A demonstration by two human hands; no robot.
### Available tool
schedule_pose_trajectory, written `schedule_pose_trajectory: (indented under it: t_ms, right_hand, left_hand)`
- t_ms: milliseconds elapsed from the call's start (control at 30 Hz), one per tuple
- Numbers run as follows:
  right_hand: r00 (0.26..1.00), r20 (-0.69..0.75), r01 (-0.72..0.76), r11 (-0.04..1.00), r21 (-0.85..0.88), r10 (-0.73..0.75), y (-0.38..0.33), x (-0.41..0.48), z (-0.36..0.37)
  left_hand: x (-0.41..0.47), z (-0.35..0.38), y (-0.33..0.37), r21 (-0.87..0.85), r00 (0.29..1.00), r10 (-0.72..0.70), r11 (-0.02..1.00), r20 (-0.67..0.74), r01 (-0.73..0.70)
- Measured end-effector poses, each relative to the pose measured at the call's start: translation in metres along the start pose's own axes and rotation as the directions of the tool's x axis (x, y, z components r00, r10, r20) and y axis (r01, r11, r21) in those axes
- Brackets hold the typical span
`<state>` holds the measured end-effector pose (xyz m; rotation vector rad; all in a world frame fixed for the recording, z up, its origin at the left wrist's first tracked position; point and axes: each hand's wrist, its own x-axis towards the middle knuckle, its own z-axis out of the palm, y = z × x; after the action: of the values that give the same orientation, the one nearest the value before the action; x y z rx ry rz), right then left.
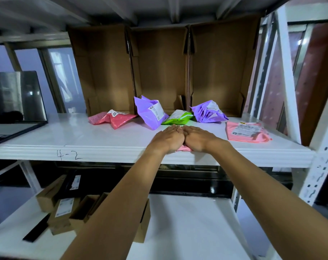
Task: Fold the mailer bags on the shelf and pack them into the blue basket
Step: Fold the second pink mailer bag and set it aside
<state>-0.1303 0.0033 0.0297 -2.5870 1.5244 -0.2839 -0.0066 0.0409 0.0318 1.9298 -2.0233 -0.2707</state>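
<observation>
We press our left hand [167,138] and right hand [198,138] side by side, fingers straight and flat, onto a pink mailer bag [184,148] at the front edge of the shelf [84,136]. A green bag [178,117] lies at twelve o'clock.

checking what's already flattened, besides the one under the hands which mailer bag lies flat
The pale pink bag at the far right lies flat, label up; the purple bags, green bag and darker pink bag are crumpled.
</observation>
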Motion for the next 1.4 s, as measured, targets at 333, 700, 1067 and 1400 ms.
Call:
schedule_pose_trajectory:
  t_ms: [333, 700, 1067, 1400]
  right_hand:
    - [0.997, 0.007, -0.074, 0.993, 0.087, 0.074, 0.007, 0.003, 0.001]
    - [0.996, 0.045, -0.081, 0.99, 0.112, 0.076, 0.03, -0.01, -0.008]
    - [0.996, 0.005, -0.09, 0.989, 0.116, 0.09, 0.031, -0.014, -0.005]
    - [0.986, -0.081, -0.124, 0.968, 0.219, 0.144, 0.034, -0.014, -0.001]
  left_hand:
    - [0.009, -0.007, -0.032, 0.095, 0.996, -0.048, 0.995, 0.074, 0.041]
    - [0.012, -0.004, -0.037, 0.129, 0.995, -0.057, 0.991, 0.085, 0.046]
    - [0.012, -0.002, -0.039, 0.123, 0.997, -0.059, 0.991, 0.055, 0.051]
    - [-0.002, -0.005, -0.034, -0.148, 0.992, -0.127, 0.981, -0.02, 0.123]
